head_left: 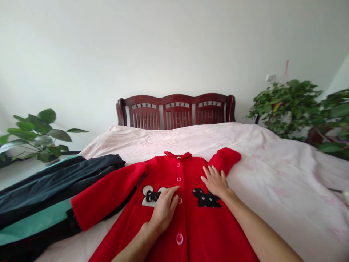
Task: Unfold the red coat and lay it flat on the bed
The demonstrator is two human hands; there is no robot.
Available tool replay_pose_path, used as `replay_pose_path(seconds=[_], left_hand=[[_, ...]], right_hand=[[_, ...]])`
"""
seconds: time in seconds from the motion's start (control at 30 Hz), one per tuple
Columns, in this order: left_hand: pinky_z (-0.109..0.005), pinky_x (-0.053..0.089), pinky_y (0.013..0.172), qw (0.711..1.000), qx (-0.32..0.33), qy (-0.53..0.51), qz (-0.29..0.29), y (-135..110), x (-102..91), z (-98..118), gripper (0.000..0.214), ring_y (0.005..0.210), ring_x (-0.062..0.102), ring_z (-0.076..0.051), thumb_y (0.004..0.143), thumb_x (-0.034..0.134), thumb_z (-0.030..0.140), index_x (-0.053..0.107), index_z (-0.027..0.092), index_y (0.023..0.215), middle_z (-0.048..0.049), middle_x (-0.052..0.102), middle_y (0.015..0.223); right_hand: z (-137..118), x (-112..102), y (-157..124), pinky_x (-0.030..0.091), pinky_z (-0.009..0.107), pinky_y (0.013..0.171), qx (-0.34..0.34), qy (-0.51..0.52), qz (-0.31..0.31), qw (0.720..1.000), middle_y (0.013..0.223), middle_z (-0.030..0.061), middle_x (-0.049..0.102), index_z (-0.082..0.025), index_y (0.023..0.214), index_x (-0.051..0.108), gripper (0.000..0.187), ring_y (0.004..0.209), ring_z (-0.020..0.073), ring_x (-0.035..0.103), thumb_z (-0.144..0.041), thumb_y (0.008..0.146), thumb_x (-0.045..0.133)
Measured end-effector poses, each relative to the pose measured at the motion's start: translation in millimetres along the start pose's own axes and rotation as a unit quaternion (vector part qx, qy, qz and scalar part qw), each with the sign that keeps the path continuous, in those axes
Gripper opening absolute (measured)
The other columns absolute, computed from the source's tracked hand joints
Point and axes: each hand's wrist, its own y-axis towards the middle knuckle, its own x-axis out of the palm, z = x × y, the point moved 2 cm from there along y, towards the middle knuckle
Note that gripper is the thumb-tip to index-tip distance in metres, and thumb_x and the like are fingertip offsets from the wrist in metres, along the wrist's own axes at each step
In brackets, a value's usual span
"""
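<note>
A red coat (169, 171) lies spread on the bed with its collar away from me. Several round buttons run down its front, and black and white appliqué patches sit above its two pockets. My left hand (165, 205) rests on the coat beside the button line, its fingers stretched forward and partly covering the left patch. On the right side of the chest, my right hand (215, 181) lies flat with fingers spread, just above the dotted black patch (205, 199). The coat's left-hand sleeve (106, 194) reaches out to the side; the right-hand one is bent upward.
Dark and teal folded clothes (54, 182) lie left of the coat, partly under its sleeve. A pale floral sheet (278, 182) covers the bed. Behind stands a dark red wooden headboard (177, 109). Potted plants (43, 134) flank both sides.
</note>
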Motion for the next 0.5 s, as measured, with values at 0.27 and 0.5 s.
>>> replay_pose_path(seconds=[0.27,0.5], left_hand=[[-0.051,0.029,0.114,0.927,-0.15,0.315,0.139,1,-126.7,-74,0.047,0.139,0.037,-0.033,0.09,0.045,0.027,0.058,0.021,0.135,-0.0114,0.051,0.144],[-0.05,0.044,0.093,0.864,-0.284,0.415,0.005,-25,-217.6,-121,0.074,0.12,0.05,-0.041,0.086,0.045,0.057,0.041,0.016,0.147,-0.0185,0.051,0.137]], right_hand=[[2,6,-1,0.012,0.058,0.117,-0.018,0.027,0.053,0.998,0.157,0.0116,0.036,-0.022,0.153,0.034,0.06,0.147,0.0277,0.024,-0.047,0.098,0.034],[2,10,1,0.01,0.058,0.117,-0.024,0.044,0.075,0.996,0.154,0.0142,0.04,-0.019,0.151,0.037,0.059,0.146,0.0287,0.026,-0.045,0.097,0.038]])
